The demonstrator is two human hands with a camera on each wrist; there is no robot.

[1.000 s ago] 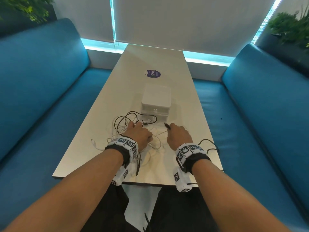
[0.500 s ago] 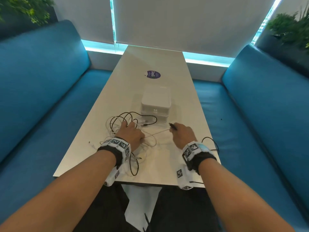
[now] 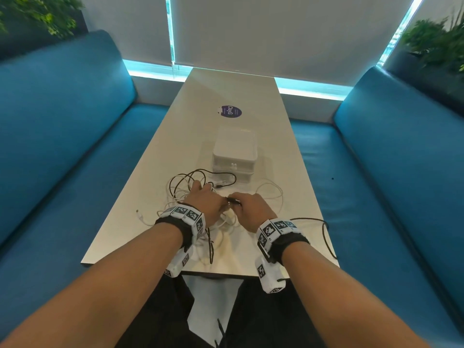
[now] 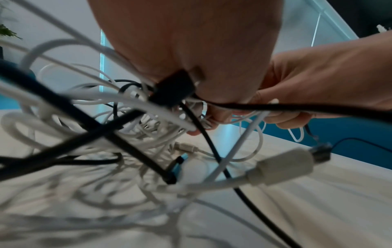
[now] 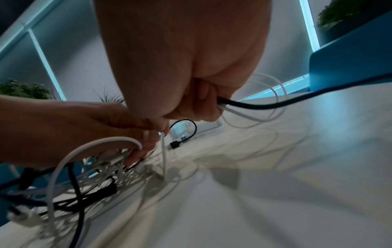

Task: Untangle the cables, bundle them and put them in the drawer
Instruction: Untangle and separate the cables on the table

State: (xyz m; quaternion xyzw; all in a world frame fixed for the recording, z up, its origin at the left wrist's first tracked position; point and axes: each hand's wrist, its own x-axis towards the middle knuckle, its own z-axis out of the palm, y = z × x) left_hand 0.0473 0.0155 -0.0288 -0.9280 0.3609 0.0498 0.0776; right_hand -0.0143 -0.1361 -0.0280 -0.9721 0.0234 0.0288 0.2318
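A tangle of white and black cables [image 3: 190,197] lies on the white table [image 3: 226,91] near its front edge. My left hand [image 3: 208,200] rests on the tangle with its fingers curled into the white cables [image 5: 131,151]; a black plug [image 4: 172,89] sits under its palm. My right hand [image 3: 247,207] touches the left one and grips a black cable [image 5: 254,105] together with a thin white cable [image 5: 239,114]. The black cable [image 3: 324,232] trails off to the right table edge. The white drawer box [image 3: 234,151] stands just beyond the hands, drawers closed.
A white cable loop [image 3: 271,192] lies to the right of the hands. A white plug [image 3: 139,216] lies at the left. A purple sticker [image 3: 229,111] is further up the table. Blue benches [image 3: 62,146] run along both sides.
My right hand has moved left from pulling a taut white cable and now meets the left hand. The white cable has slackened into a loop on the right.
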